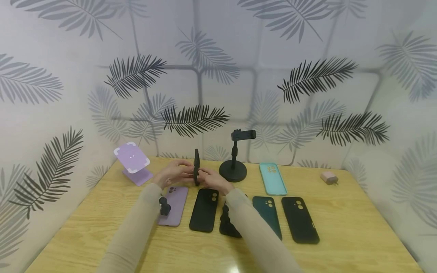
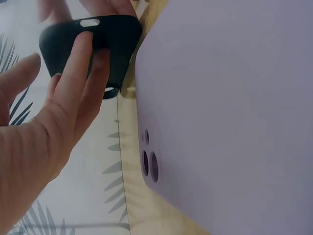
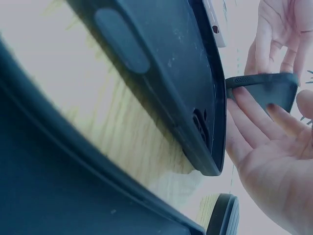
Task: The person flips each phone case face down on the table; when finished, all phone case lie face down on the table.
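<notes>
A dark phone case (image 1: pixel 196 167) stands upright, edge-on, between my two hands above the back part of the table. My left hand (image 1: pixel 175 173) holds it from the left, and in the left wrist view the fingers (image 2: pixel 78 63) lie across its face near a slot in its edge. From the other side my right hand (image 1: pixel 215 179) grips it; the right wrist view shows those fingertips (image 3: pixel 239 93) at its edge and face. Below the left hand lies a purple phone case (image 1: pixel 177 204) with camera holes. A black phone case (image 1: pixel 204 210) lies under the right hand.
More cases lie to the right: a black one (image 1: pixel 229 228) partly under my right sleeve, a dark green one (image 1: pixel 268 210), another black one (image 1: pixel 300 220) and a light blue one (image 1: pixel 274 182). Behind stand a black phone holder (image 1: pixel 233 171) and a purple stand (image 1: pixel 132 157). A pink plug (image 1: pixel 329 177) sits far right.
</notes>
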Available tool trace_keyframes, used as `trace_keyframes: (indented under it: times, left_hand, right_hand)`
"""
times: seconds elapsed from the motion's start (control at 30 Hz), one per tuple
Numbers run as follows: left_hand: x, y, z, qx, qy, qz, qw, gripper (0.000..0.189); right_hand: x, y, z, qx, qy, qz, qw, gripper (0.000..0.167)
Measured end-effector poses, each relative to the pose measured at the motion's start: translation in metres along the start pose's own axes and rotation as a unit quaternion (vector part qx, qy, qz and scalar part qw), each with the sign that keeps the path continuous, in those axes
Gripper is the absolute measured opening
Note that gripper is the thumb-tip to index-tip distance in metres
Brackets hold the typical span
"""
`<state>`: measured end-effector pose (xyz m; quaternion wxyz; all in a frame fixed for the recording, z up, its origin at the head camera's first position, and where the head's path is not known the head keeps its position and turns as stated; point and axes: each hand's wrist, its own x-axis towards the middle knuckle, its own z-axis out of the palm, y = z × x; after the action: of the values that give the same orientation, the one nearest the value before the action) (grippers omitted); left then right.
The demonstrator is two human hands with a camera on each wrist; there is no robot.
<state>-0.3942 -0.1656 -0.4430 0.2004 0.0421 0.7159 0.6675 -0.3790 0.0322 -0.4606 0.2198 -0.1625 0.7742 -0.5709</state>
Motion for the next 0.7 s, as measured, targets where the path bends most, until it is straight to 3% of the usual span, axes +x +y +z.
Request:
trace_keyframes:
  times: [0.17,0.3,0.5,0.7]
  left_hand:
    - [0.0006,-0.003,0.0026,0.045,-0.02,0.009,0.9988,0.037]
    - [0.0016,-0.0054,0.0038,0.083,-0.03,-0.005,0.9961,0.037]
    - [0.0005,-0.0049,0.0037,0.149,-0.015,-0.022,0.9885,0.046]
    - [0.0015,-0.0056,0.0003,0.148,0.0,-0.04,0.9882,0.048]
  right_hand:
    - [0.0014,-0.0013,0.0035,0.02,0.024,0.009,0.9995,0.055]
    - [-0.0014,-0.0032,0.0056,0.021,0.044,0.011,0.9987,0.05]
    - [-0.0039,-0.0031,0.0039,0.031,0.079,0.006,0.9964,0.044]
    - [-0.0007,-0.0009,0.0029,0.015,0.133,0.016,0.9909,0.051]
